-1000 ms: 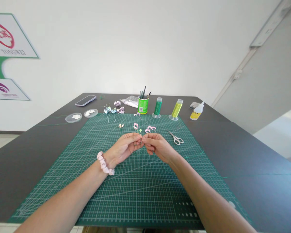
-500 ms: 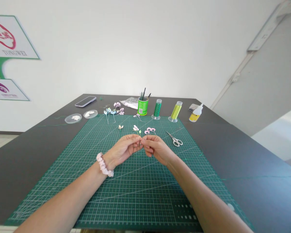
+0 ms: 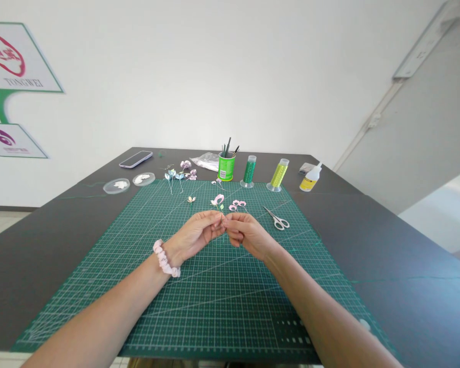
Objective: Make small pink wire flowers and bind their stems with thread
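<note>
Above the middle of the green cutting mat point(image 3: 199, 306), my left hand point(image 3: 201, 230) and my right hand point(image 3: 245, 232) meet fingertip to fingertip. Both are pinched closed on the thin stem of a small artificial flower point(image 3: 218, 200), whose pink and cream petals and green leaf stick up beyond the fingers. The lower stem is mostly hidden by the fingers. Just to the right lie several loose pink petals on wires point(image 3: 237, 204). A small cream flower point(image 3: 191, 200) rests on the mat to the left.
White-handled scissors point(image 3: 278, 220) lie at right. Behind stand a green can of tools point(image 3: 226, 167), a green thread spool point(image 3: 249, 171), a yellow-green spool point(image 3: 279, 175) and a glue bottle point(image 3: 310, 178). At left are blue flowers point(image 3: 172, 175), shallow dishes point(image 3: 116, 186) and a phone point(image 3: 136, 159).
The flower has turned between my fingers, so a pink petal now shows wider at its top. My hands have stayed nearly in place.
</note>
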`<state>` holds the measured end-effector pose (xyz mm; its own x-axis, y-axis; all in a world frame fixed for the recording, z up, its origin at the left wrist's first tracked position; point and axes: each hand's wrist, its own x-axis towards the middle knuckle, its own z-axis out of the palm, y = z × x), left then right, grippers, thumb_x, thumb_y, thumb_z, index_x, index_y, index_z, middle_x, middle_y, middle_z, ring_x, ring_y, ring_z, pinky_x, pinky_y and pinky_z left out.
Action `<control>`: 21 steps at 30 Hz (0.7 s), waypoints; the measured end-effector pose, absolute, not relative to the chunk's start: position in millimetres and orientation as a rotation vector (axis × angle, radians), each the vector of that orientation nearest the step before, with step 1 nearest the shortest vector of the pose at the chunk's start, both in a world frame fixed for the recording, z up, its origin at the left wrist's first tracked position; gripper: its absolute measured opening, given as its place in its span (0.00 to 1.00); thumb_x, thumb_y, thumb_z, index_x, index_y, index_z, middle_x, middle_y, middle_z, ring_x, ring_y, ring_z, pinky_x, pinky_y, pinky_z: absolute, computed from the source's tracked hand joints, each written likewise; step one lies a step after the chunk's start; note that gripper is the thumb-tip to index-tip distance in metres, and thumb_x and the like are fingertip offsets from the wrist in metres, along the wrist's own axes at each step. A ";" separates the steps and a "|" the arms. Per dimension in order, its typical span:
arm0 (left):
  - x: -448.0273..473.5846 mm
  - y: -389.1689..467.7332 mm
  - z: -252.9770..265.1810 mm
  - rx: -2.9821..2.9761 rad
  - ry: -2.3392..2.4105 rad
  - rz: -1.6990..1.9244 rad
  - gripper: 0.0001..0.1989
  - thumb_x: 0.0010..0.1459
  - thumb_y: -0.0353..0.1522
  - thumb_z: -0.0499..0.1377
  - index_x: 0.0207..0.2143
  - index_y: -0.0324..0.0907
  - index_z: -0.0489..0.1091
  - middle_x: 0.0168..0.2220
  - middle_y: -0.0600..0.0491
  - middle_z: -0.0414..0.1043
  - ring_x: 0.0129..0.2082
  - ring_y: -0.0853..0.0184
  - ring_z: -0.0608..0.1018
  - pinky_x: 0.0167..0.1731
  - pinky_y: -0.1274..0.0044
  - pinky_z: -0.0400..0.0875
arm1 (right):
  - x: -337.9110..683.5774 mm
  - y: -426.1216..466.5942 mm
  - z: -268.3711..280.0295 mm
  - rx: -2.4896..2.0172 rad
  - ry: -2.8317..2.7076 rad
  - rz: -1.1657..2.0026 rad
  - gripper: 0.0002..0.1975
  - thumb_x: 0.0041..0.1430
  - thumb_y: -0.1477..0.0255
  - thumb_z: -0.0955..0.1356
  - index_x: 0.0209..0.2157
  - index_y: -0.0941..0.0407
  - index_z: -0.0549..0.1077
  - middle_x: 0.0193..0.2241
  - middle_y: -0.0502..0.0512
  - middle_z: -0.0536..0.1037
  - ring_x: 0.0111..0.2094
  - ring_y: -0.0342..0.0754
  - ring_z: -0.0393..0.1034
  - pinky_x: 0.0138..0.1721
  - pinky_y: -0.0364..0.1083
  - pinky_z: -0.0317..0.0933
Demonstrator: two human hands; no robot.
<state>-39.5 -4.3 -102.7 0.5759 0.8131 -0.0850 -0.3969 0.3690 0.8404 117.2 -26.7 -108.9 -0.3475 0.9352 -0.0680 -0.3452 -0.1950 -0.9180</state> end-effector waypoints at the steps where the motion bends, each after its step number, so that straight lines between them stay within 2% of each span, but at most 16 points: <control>1: -39.5 -4.4 -102.6 0.881 0.543 0.827 0.16 0.48 0.34 0.70 0.19 0.37 0.67 0.21 0.58 0.62 0.25 0.75 0.68 0.36 0.80 0.70 | 117.2 -26.6 -108.9 -0.831 -1.070 1.713 0.12 0.43 0.66 0.77 0.22 0.58 0.74 0.11 0.38 0.56 0.15 0.35 0.43 0.15 0.38 0.49; 21: -39.4 -4.3 -103.7 0.882 0.501 0.822 0.16 0.50 0.34 0.68 0.19 0.38 0.66 0.22 0.58 0.62 0.26 0.74 0.68 0.36 0.79 0.68 | 116.7 -27.2 -108.0 -0.785 -1.069 1.775 0.13 0.46 0.64 0.76 0.21 0.57 0.73 0.11 0.38 0.53 0.15 0.35 0.38 0.14 0.38 0.44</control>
<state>-39.4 -4.3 -103.7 0.5987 0.7990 -0.0567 -0.4161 0.3706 0.8304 116.7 -27.2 -108.0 -0.4002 0.9139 -0.0686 -0.3669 -0.2283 -0.9018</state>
